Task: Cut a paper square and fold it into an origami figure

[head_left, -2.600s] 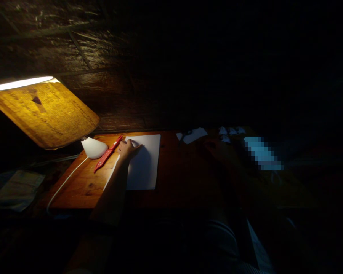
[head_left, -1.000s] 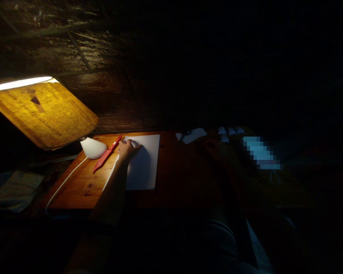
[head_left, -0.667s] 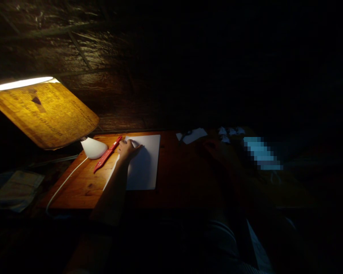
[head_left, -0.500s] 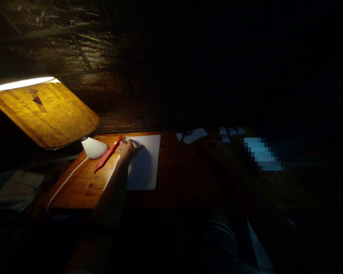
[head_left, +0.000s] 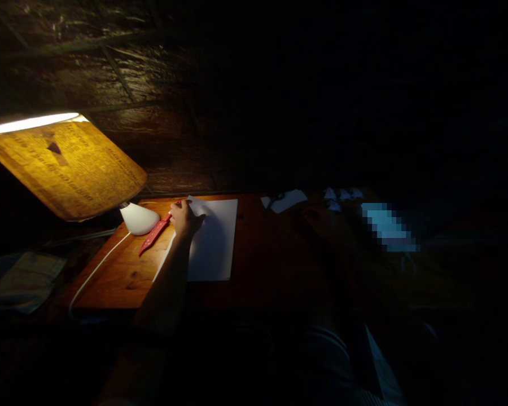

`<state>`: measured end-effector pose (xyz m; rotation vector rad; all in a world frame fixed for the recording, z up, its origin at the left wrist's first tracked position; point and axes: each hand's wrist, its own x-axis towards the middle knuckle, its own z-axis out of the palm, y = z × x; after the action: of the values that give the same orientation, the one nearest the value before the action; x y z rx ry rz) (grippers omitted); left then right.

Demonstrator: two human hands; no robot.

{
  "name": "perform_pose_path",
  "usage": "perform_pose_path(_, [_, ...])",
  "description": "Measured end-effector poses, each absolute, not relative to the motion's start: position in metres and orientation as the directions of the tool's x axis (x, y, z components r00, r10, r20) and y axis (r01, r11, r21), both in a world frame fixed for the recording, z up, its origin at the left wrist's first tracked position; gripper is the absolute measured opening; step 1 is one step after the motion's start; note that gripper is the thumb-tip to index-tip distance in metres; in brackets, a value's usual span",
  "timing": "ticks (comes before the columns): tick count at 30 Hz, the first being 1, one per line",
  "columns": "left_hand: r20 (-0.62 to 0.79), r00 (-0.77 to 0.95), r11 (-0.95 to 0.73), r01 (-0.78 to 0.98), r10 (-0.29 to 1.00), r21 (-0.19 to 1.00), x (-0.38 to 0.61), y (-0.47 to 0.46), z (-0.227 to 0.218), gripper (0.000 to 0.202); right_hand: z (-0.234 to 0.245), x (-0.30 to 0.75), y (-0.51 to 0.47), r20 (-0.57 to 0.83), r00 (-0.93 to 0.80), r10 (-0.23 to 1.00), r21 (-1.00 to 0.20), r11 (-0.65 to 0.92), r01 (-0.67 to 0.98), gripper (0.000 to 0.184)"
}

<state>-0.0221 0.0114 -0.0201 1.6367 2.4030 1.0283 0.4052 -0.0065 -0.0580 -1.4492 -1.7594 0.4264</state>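
Under the lamp, my left hand (head_left: 186,220) is at the upper left of a stack of white paper (head_left: 215,242). Its thumb points right, apart from the fingers, over the sheets. The fingers reach across the handle end of a red knife (head_left: 153,237), which seems to be in a red sheath and lies slantwise beside the paper. Whether they touch the handle is unclear. My right hand (head_left: 315,221) rests in deep shadow, its fingers too dark to make out. Close to it lie a white paper piece (head_left: 294,200) and dark scissors (head_left: 278,198) on top.
A desk lamp with a white base (head_left: 139,220) and yellowed paper shade (head_left: 71,169) stands left, its white cord (head_left: 96,262) crossing the wooden table (head_left: 129,282). Several small folded papers (head_left: 342,194) and a pixelated bright patch (head_left: 389,228) are at right. A wall (head_left: 152,124) rises behind.
My left hand has shifted slightly left, now covering part of the knife's handle. The paper's upper left corner shows a little higher. My right hand looks unmoved.
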Motion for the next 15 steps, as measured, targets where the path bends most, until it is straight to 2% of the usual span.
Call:
perform_pose_path(3, [0.366, -0.449, 0.165, 0.786, 0.815, 0.596, -0.021, 0.007, -0.012, 0.066, -0.059, 0.405, -0.007, 0.352, -0.015, 0.936, -0.698, 0.273, 0.662, 0.019])
perform_pose_path(8, [0.445, -0.519, 0.097, 0.723, 0.73, 0.684, -0.023, 0.007, -0.004, 0.06, -0.053, 0.404, -0.01, 0.325, -0.02, 0.945, -0.686, 0.25, 0.684, 0.018])
perform_pose_path(10, [0.448, -0.512, 0.081, 0.72, 0.733, 0.69, -0.026, 0.009, -0.001, 0.047, -0.051, 0.403, -0.011, 0.318, -0.02, 0.948, -0.681, 0.243, 0.691, 0.018])
perform_pose_path(13, [0.463, -0.433, 0.039, 0.761, 0.773, 0.647, -0.03, 0.012, 0.001, 0.012, -0.052, 0.403, -0.01, 0.335, -0.011, 0.942, -0.687, 0.251, 0.682, 0.018])
perform_pose_path(15, [0.487, -0.413, 0.002, 0.764, 0.77, 0.645, -0.031, 0.012, 0.001, 0.009, -0.055, 0.404, -0.008, 0.343, -0.005, 0.939, -0.692, 0.257, 0.674, 0.017])
